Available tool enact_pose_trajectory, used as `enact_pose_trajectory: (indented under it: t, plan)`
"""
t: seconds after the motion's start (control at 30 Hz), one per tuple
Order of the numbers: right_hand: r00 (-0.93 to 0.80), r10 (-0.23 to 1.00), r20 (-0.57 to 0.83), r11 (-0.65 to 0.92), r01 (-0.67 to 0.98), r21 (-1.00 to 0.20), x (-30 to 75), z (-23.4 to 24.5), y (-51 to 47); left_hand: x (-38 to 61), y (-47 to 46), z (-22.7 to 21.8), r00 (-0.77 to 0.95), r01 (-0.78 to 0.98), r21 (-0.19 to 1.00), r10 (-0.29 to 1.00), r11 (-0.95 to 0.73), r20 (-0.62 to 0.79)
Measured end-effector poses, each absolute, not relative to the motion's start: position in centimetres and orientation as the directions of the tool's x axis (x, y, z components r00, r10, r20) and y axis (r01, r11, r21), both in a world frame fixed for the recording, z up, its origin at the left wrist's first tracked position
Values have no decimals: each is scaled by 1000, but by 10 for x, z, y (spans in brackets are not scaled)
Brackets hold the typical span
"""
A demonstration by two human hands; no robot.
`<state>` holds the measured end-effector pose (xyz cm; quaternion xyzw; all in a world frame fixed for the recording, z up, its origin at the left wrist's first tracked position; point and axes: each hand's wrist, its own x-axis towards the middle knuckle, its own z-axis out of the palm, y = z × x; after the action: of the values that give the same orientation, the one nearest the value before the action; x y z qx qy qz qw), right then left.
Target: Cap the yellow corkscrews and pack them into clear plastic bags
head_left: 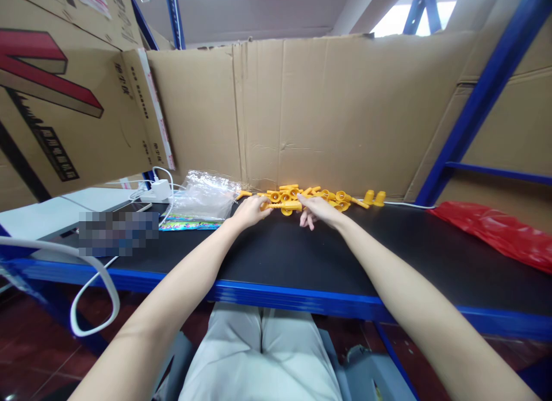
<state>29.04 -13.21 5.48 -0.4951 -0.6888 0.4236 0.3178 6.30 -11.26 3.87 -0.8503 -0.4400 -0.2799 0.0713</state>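
Observation:
A yellow plastic piece [291, 206] with a thin stem and a wider cup end lies level between my hands, just above the black tabletop. My left hand [250, 211] is closed around its stem end. At the cup end, my right hand [319, 210] has thumb and finger pinched at the rim, its other fingers loosely curled below. Behind both hands a heap of similar yellow pieces [325, 195] lies along the cardboard wall, partly covered by the hands. Two yellow cups [374, 198] stand upright at the heap's right.
A clear plastic bag [202, 197] lies left of the heap, above a colourful packet [185, 223]. Further left are a white charger [160, 190] and cables. A red plastic bag [495, 231] sits at the right. Cardboard [328, 114] walls off the back; a blue edge [297, 295] runs along the front.

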Motion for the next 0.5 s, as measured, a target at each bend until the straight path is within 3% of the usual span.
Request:
enact_pose_trajectory:
  t: [0.17,0.37,0.5]
  plan:
    - [-253,967,-28,87,433,-897,292,56,-130,63,-109,37,426,788,167,720,-593,549]
    - [-417,900,129,272,305,-913,303,52,-124,61,-102,33,395,799,180,727,-573,561]
    - [-398,906,147,270,272,-924,302,47,-119,62,-104,35,407,775,193,708,-602,577]
